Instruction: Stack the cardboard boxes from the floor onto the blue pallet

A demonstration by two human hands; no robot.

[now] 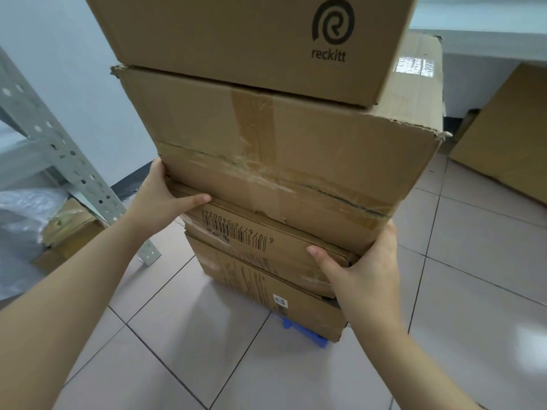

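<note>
A tall stack of cardboard boxes fills the middle of the view. At the bottom a box with a small label [266, 294] rests on the blue pallet [305, 331], of which only a corner shows. Above it lies a flatter box with a barcode [251, 235]. A large taped box [281, 155] sits on that, and a box printed "reckitt" [251, 34] is on top. My left hand [165, 193] grips the large taped box at its lower left corner. My right hand [364, 261] grips its lower right corner, fingers under the edge.
A grey perforated metal shelf post [59, 149] stands at the left, with a plastic-wrapped bundle [20, 226] and a cardboard box [71, 232] beneath it. A flat cardboard sheet [503, 128] leans against the wall at the right. Tiled floor [207, 350] surrounds the stack.
</note>
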